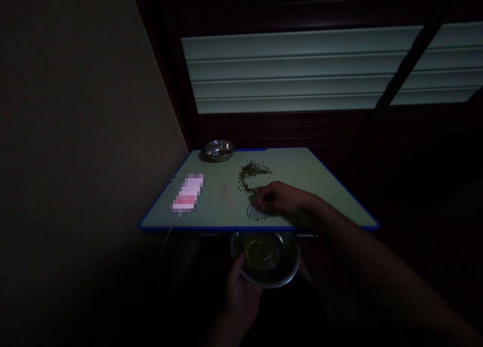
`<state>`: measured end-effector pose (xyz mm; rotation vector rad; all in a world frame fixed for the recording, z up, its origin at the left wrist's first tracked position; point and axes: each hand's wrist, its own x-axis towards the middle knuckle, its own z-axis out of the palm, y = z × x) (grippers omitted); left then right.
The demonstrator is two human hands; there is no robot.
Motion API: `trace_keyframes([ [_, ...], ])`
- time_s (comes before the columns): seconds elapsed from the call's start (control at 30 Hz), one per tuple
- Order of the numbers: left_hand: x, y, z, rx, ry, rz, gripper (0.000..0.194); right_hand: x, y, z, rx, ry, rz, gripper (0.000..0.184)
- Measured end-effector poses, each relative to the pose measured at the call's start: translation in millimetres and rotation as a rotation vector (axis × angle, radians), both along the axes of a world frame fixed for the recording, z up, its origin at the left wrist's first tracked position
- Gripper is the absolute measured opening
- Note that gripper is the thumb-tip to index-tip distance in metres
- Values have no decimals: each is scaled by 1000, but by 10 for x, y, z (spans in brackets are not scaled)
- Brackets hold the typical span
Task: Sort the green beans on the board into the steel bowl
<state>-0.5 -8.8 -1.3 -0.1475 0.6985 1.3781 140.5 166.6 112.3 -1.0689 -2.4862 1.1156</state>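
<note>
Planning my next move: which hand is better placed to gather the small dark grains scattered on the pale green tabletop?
Probably your right hand, beside those grains; your left hand holds a round silver metal bowl at the tabletop's near edge.

The table (304, 168) lies open far right, grains (247, 173) blocking mid-table

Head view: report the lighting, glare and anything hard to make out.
Head view: dim overall, nearly black below the table; the phone is brightest, its screen pixelated; pale glints on the far bowl and near bowl; what the shaded right hand may pinch is too dark to tell.
</note>
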Motion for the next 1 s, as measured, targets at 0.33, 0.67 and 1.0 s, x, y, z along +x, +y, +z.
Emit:
trace_keyframes([
  [0.33,15,22,-8,-11,20,-8,26,47,-235,-60,-30,47,-26,12],
  [0.67,23,39,-18,2,-9,-7,24,100,-371,-70,10,87,-17,12],
  [1.0,29,28,7,33,11,-12,38,184,-371,-165,-17,238,-296,22],
])
